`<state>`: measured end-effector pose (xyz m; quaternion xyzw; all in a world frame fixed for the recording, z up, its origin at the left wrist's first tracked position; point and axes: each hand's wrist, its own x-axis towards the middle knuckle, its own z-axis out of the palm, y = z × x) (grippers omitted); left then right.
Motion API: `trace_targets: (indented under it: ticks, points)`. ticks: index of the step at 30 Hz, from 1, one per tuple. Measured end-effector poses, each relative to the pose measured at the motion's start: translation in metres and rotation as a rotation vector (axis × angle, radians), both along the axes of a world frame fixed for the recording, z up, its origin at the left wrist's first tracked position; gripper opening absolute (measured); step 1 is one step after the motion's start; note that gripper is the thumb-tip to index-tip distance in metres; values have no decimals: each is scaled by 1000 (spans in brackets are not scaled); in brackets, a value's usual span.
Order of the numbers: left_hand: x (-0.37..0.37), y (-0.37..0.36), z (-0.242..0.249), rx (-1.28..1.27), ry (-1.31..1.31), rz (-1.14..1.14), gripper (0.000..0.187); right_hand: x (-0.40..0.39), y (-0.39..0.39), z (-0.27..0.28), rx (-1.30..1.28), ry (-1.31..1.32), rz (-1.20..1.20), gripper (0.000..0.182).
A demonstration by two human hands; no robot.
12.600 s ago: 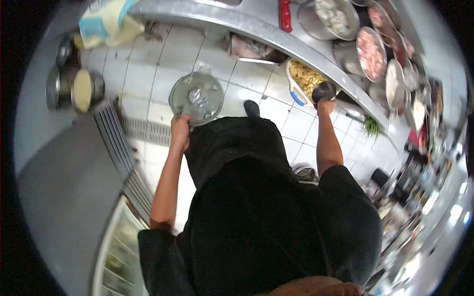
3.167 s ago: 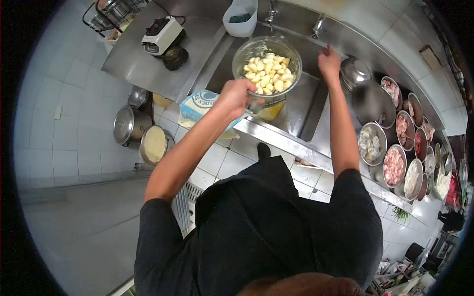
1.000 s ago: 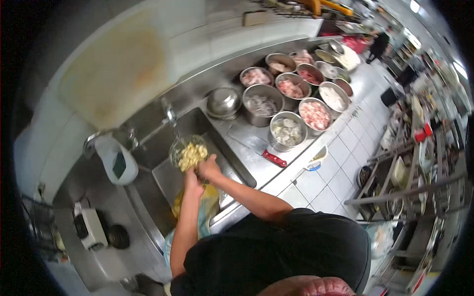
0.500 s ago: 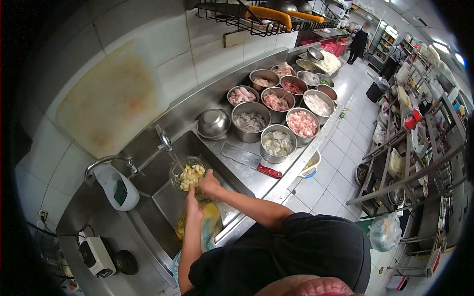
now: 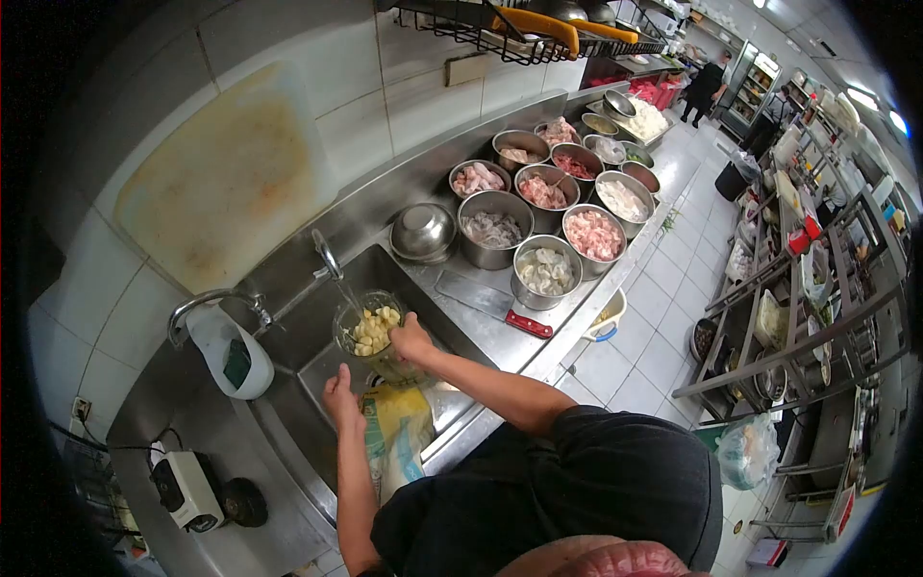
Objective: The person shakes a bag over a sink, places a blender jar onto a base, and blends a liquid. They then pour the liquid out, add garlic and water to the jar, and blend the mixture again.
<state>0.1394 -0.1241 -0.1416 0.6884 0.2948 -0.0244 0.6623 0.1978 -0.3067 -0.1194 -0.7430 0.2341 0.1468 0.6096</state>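
A clear container (image 5: 348,338) is in the sink, under water from the running tap (image 5: 325,255). Pale yellow chunks (image 5: 377,329) fill its upper part; I cannot make out what food they are. My right hand (image 5: 411,341) is closed on the container's near right side. Just short of the container, my left hand (image 5: 342,398) is apart from it, thumb raised and fingers loosely bent, with nothing visible in it. Below the container, a yellow and clear plastic bag (image 5: 399,412) lies at the sink's near edge, close to my left hand.
To the right of the sink (image 5: 308,409) lie a cleaver (image 5: 529,325) and an upturned metal bowl (image 5: 423,232). Several metal pots of raw meat and seafood (image 5: 546,271) crowd the counter. A white tub (image 5: 236,356) stands left. A person (image 5: 707,87) stands far off.
My left hand has come away from the container, moving left and down. The container, still in my right hand, has tilted, and the chunks have shifted. More of the yellow bag shows.
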Motion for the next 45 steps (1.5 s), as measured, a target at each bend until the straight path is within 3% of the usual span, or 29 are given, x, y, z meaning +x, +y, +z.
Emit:
trace_targets:
  ticks: [5,11,14,20,24,25,26,27,28,29,36,45]
  points:
    - [-6,-8,33,-22,-63,20,44,6,3,-6,22,-25,-3,53]
    - [-7,17,1,-44,-55,73,48,9,2,1,29,-18,24,51]
    - [-14,19,2,-63,-75,145,40,13,1,-4,7,-16,43,50]
    - [-25,24,9,-51,-38,157,53,11,3,3,36,-55,49,48]
    - [-23,30,2,-170,-76,176,57,27,6,-38,37,-100,23,48]
    - [-23,34,-6,-210,-102,176,58,29,5,-42,-1,-50,41,66]
    - [-24,36,-5,-234,-112,131,57,39,0,-67,-85,-100,96,73]
    - [-26,35,-5,-255,-147,130,52,33,4,-68,77,-221,-14,37]
    - [-26,33,3,-251,-129,107,51,37,-2,-75,127,-216,24,30]
    - [-26,30,5,-192,-123,90,48,22,-3,-48,206,-233,25,27]
    - [-15,31,-2,-77,-156,103,43,8,-7,-19,287,-136,32,26]
    - [15,23,3,-83,-101,134,56,2,-13,-21,302,-127,60,27]
